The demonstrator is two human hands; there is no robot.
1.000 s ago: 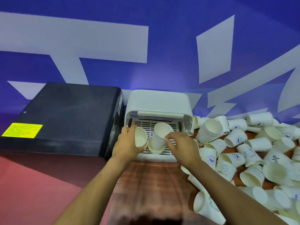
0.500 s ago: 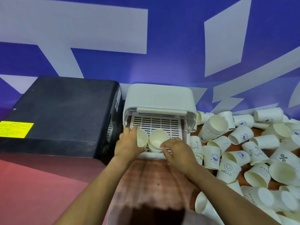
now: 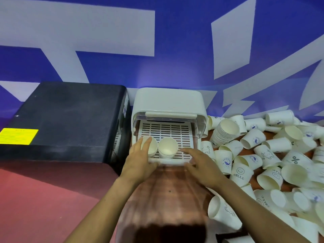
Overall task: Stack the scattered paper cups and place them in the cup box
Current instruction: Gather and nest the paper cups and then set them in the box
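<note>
Two short cup stacks point(image 3: 167, 148) stand mouth-up at the near edge of the box point(image 3: 168, 106) grille, side by side so more can go behind. The left hand point(image 3: 140, 160) steadies the left stack, fingers straight and together against it. The right hand point(image 3: 196, 163) hovers just right of the other, fingers spread and seemingly empty (it's blurred), near the loose cups point(image 3: 263, 155).

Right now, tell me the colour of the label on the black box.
Yellow: the label sits on the black box, seen in the head view.

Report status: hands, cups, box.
Left hand open against left cup stack. Right hand open, empty. Two stacks in cup box. Loose cups remain right.
</note>
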